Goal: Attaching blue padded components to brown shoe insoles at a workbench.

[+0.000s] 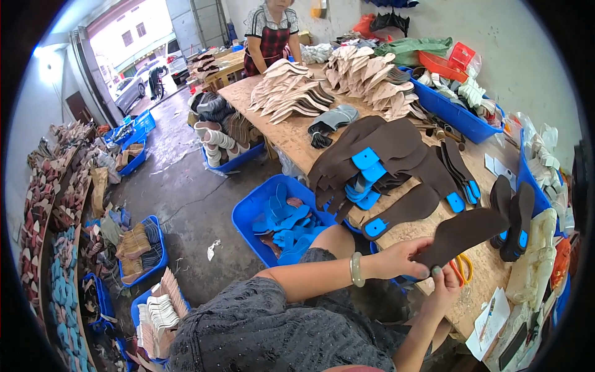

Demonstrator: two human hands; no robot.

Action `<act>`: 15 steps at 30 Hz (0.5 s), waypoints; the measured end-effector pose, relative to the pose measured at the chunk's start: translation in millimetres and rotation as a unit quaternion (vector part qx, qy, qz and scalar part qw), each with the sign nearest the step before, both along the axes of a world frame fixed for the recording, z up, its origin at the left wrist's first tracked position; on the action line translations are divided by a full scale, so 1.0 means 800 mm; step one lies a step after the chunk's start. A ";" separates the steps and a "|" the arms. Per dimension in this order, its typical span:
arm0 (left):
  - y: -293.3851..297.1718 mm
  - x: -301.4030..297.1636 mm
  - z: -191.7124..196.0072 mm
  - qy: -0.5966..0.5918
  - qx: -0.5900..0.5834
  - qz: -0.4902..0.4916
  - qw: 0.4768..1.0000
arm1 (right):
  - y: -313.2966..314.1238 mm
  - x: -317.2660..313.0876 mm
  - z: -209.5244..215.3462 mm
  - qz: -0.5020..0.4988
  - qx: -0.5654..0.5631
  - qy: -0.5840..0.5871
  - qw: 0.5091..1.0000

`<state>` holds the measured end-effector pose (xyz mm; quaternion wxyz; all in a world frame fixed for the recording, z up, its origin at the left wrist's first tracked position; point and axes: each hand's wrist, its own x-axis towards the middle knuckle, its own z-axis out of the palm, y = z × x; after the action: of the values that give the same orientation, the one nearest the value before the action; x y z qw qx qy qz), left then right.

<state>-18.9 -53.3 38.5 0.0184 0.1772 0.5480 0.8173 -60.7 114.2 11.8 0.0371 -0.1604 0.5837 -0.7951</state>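
Observation:
In front of me I hold a dark brown insole [466,237] tilted above the table's near edge. My left hand [401,258] grips its near end from the left, fingers closed round it. My right hand [445,285] pinches the same end from below. Orange scissor handles [466,268] show just behind my right fingers; whether the hand touches them is hidden. On the table lies a single brown insole [403,209] with a blue heel piece. Behind it is a large pile of brown insoles [396,139] with blue pieces [367,162] on top.
Below the wooden table [282,139] a blue bin [248,214] holds blue offcuts. Pale insole stacks [291,90] cover the far end, where a person in a checked apron [273,43] stands. More finished pairs [513,214] lie at right. Bins and shoe-part racks [46,211] line the left.

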 end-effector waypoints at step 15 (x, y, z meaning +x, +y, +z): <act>0.038 -0.005 -0.027 -0.040 -0.034 0.062 0.997 | 0.008 -0.018 -0.013 0.065 -0.056 0.007 0.996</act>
<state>-22.9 -23.0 17.2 -0.0040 0.1096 0.5841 0.8042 -75.4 120.5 1.1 0.0757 -0.2049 0.5271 -0.8212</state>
